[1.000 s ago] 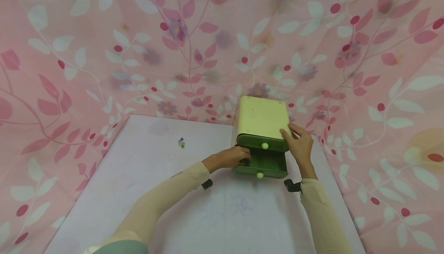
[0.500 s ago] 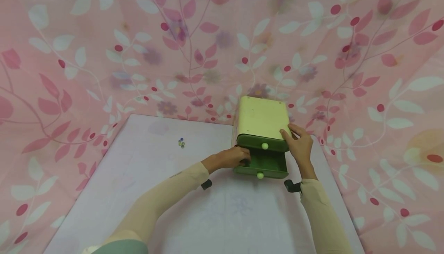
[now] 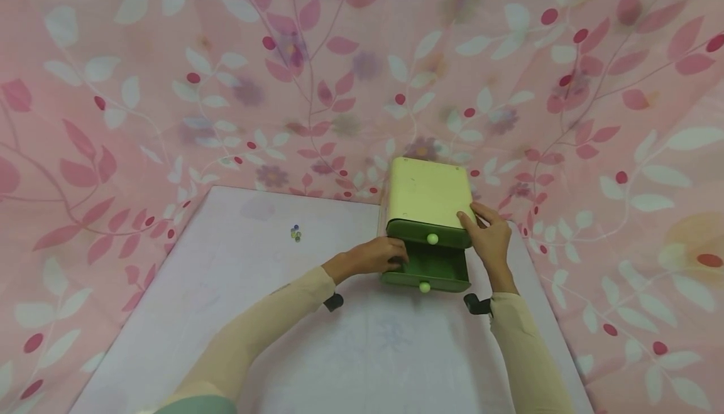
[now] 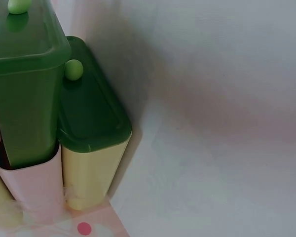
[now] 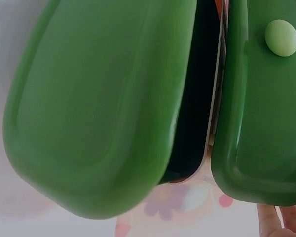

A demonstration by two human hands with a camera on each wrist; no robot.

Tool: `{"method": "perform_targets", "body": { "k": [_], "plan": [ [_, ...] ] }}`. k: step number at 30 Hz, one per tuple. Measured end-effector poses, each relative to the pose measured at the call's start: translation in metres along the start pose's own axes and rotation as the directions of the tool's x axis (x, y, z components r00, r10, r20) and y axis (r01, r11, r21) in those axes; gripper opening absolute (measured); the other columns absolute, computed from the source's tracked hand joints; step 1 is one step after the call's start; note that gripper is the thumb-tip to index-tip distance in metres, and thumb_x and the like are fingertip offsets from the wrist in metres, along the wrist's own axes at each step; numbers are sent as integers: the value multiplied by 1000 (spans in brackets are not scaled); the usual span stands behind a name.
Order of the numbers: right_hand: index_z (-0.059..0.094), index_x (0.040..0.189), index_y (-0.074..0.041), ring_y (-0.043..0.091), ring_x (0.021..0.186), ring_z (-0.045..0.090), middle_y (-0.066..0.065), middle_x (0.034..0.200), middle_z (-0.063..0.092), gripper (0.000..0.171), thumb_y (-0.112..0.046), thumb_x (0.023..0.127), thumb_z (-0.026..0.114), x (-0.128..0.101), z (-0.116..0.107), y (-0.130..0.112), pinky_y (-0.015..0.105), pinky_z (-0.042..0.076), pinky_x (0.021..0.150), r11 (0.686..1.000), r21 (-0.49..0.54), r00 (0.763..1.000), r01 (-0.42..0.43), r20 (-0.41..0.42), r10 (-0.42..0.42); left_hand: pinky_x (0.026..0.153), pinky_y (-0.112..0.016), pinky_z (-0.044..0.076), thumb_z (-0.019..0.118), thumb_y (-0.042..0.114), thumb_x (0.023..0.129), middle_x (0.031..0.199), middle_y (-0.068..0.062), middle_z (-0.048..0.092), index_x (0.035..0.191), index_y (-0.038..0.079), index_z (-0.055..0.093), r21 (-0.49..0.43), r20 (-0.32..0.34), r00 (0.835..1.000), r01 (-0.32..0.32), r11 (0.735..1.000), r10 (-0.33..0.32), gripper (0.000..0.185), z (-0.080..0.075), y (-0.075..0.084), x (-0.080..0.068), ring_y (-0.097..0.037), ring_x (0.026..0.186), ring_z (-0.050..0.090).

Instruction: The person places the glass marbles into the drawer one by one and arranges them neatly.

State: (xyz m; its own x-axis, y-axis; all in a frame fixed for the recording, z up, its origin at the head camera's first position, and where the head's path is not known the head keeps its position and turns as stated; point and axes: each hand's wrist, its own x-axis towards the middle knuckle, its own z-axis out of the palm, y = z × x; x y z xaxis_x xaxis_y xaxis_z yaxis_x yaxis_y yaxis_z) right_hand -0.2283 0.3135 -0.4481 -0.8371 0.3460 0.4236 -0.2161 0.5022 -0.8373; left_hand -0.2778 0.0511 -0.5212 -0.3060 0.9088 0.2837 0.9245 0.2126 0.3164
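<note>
Nearest you, both sleeved forearms cross the bench (image 3: pixel 362 351), each with a dark wrist mount. Your left hand (image 3: pixel 376 257) has its fingers (image 3: pixel 396 258) curled over the left edge of the pulled-out lower drawer (image 3: pixel 428 271); their tips are hidden inside it, so you cannot tell whether they hold anything. Your right hand (image 3: pixel 491 238) rests just right of that drawer, fingers nearly straight, thumb and forefinger touching the front right corner of the pale yellow drawer box (image 3: pixel 428 191). Between your hands, the upper drawer (image 3: pixel 430 232) is shut, its light green knob (image 3: pixel 432 238) above the lower one's. The open drawer's inside shows only as dark shadow in the right wrist view. Well left of your left fingers, a few small beads (image 3: pixel 296 233) lie on the bench. Beyond the box hangs the pink leaf-print cloth (image 3: pixel 226 75).
</note>
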Motion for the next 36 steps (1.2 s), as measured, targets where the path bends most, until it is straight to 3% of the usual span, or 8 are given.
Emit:
{"method": "perform_targets", "body": {
  "k": [4,6,13,19,28,36],
  "plan": [
    [64,118,12,38,117,58,27,124,60,41,-6,83,76,-6,-3,-21,46,48,95,1000,18,1000,3,19,-4,85,-14,47,72,7,88,102,0,65,105,8,73,0,-36,999,-11,1000,11,17,-5,1,-5,-9,95,60],
    [64,118,11,37,117,58,26,124,60,41,-6,83,76,-5,-3,-20,47,47,95,1000,22,1000,-2,17,1,85,-15,48,71,5,88,101,0,65,104,6,73,-18,-59,998,-13,1000,12,17,-8,1,-8,-9,94,60],
    [68,119,2,28,116,60,16,126,63,43,-15,82,80,5,1,12,37,49,96,999,29,1000,-21,-1,21,82,-16,49,70,1,87,99,0,65,101,5,74,-62,-155,988,-13,998,4,15,-18,-4,-22,-9,93,60],
    [69,119,-1,24,114,62,12,124,65,44,-22,82,81,4,1,18,31,50,94,1000,3,1000,-21,-8,21,78,-13,50,70,-2,85,99,-2,64,99,4,72,-122,-197,980,9,992,-33,15,-20,-14,-36,-9,89,60],
    [69,118,0,23,113,62,12,123,65,44,-22,82,80,3,1,18,30,50,93,1000,-17,1000,-4,-20,3,77,-14,51,71,-2,86,97,-3,66,99,9,72,-161,-165,974,127,979,-154,17,-16,-29,-65,-6,86,62],
    [70,116,1,23,113,61,12,122,66,42,-21,82,80,2,2,16,30,51,92,1000,-9,1000,9,-25,-10,82,-20,54,68,-4,87,99,-9,66,100,5,71,-256,-144,944,255,932,-298,16,-15,-50,-101,-12,91,64]
  ]
}}
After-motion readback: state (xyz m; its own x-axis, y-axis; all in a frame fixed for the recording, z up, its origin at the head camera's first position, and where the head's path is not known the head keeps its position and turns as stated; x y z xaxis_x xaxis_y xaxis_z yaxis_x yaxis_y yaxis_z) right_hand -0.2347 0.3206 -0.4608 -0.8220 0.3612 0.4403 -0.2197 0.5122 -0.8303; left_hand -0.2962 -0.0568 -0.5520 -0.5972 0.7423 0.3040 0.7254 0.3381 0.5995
